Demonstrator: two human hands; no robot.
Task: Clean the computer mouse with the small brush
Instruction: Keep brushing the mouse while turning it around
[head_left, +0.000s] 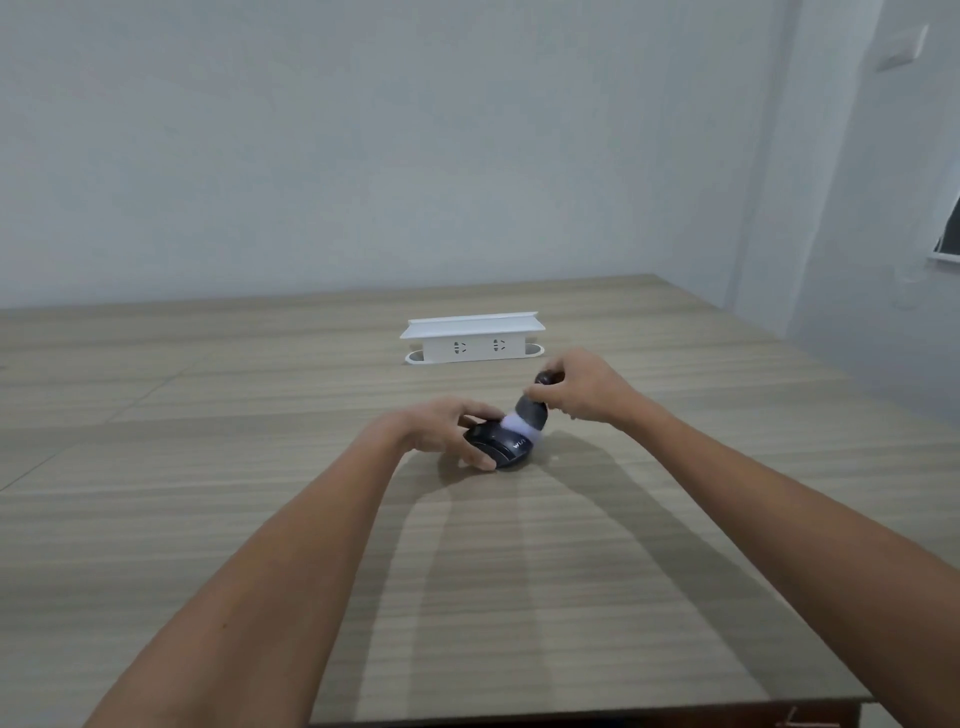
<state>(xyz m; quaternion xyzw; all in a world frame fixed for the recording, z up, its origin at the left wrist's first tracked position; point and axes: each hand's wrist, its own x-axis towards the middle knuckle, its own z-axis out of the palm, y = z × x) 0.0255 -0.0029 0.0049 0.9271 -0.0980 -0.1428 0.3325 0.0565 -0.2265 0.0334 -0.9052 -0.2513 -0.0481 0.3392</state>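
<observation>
The right hand (582, 387) pinches the small brush (527, 410) by its dark, rounded handle, fingers closed around the narrow neck just under the knob at the top. The brush tilts down to the left, its dark barrel widening into a soft tuft of pale bristles, slightly blurred, that presses on the top of the computer mouse (501, 444). The left hand (447, 428) holds the mouse from its left side, fingers curled over the far edge and thumb against the near edge. The mouse is a smooth, dark, domed shell with white lettering on its right flank, resting on the table (260, 415) near the middle. The tabletop is matte laminate with a pale wood grain running crosswise. Farther back sits a white plastic socket box (472, 340), boxy, with a flat overhanging lid.
</observation>
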